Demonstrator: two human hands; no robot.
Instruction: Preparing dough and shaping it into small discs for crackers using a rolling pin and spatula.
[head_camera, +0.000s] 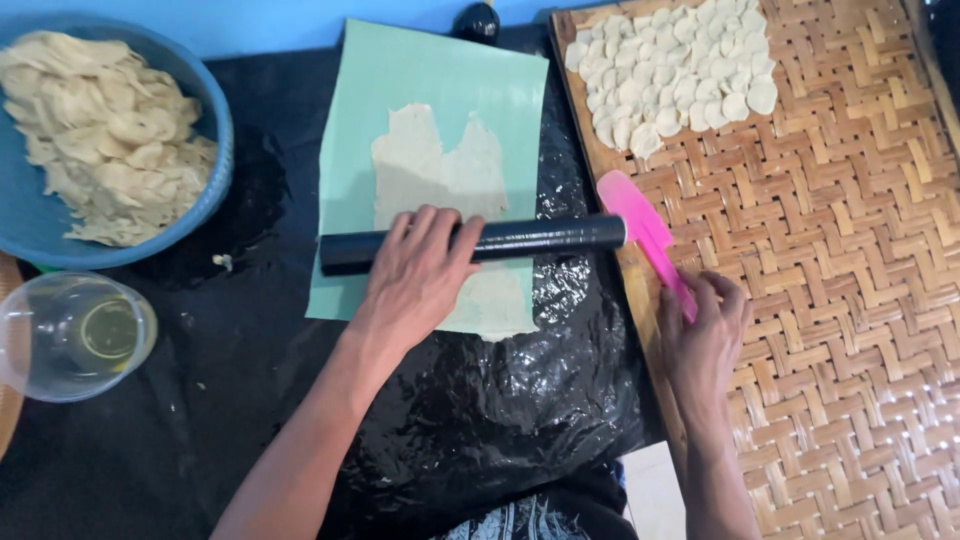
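1. The counter (200, 400) is covered in crinkled black plastic film, shiny and likely slick under anything that slides on it.
2. The woven bamboo tray (850, 300) sits on the right; a cluster of small pale dough discs (680, 75) lies at its far end, thin and easily bent or torn, I would judge.
3. The blue basin (215, 130) at the far left holds a heap of ragged dough scraps (100, 130), soft and limp.
4. A light green sheet (440, 70) lies in the middle of the counter, and on it a flattened dough sheet (440, 165), uneven at the edges; it looks soft, thin and apt to tear, best lifted from beneath.
5. The black rolling pin (540, 238) lies across that dough. It looks stiff, smooth and wrapped in film, so a flat palm on top suits it better than a pinch.
6. The left hand (420, 275) rests on the pin with fingers spread flat over it.
7. The right hand (705, 335) is curled around the handle of a pink spatula (645, 225), whose blade lies on the tray's near edge, touching the pin's end.
8. A clear plastic cup (70, 335) with yellowish liquid stands near left, below the basin.
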